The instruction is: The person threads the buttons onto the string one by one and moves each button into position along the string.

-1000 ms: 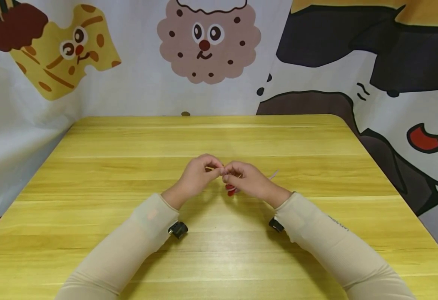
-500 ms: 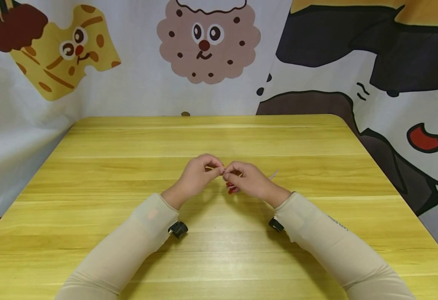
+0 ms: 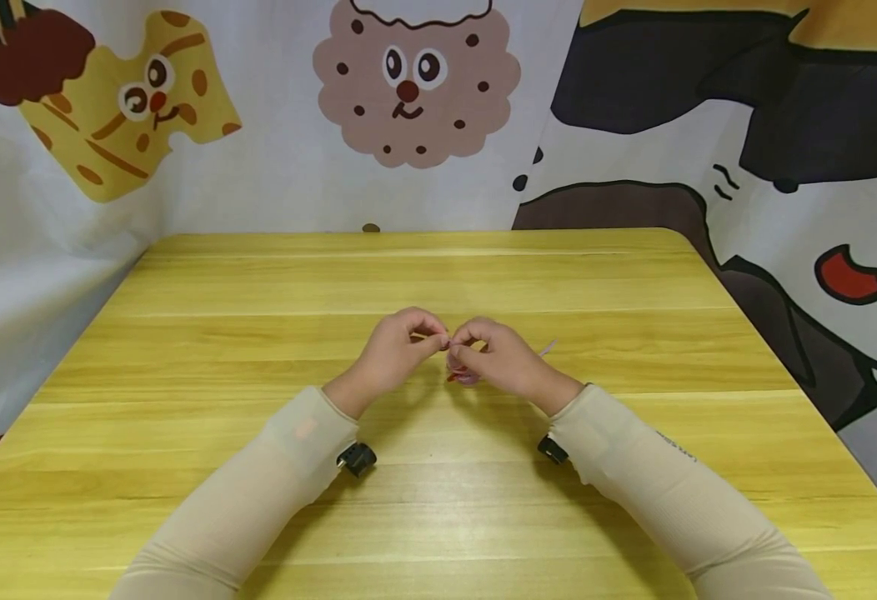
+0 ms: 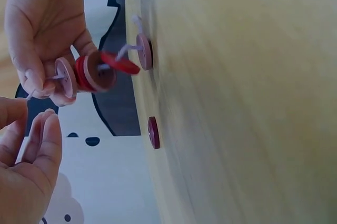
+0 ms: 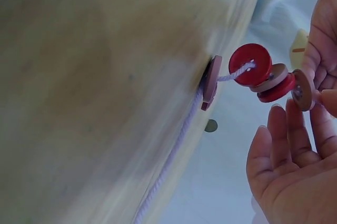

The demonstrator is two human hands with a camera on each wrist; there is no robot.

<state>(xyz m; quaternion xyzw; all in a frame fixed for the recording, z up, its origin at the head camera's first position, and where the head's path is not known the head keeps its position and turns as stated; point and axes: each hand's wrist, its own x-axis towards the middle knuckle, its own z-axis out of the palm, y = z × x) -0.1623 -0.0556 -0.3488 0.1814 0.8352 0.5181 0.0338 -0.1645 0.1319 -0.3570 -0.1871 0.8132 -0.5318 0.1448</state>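
Several round wooden buttons in red and pink are strung on a lilac cord (image 5: 168, 166). My left hand (image 3: 401, 343) pinches the thin cord end between thumb and fingertip. Close beside it, my right hand (image 3: 502, 358) pinches the cord by a pink button (image 4: 66, 77). Below the fingers, a red button (image 5: 250, 64) hangs tilted on the cord. Lower down, another pink button (image 4: 144, 51) stands on edge at the tabletop, with cord through it. A dark red button (image 4: 153, 132) is at the table surface, apart from the strung ones. The right hand partly hides the bunch in the head view.
The wood-grain table (image 3: 431, 517) spreads around both hands. Behind it hangs a white curtain (image 3: 273, 167) with cartoon food prints. A small black camera (image 3: 357, 459) sits at the left wrist, another camera (image 3: 553, 450) at the right.
The right hand's fingers have risen slightly along the cord. The hanging buttons have turned and lifted a little, showing pink where red showed before. My left hand stays put.
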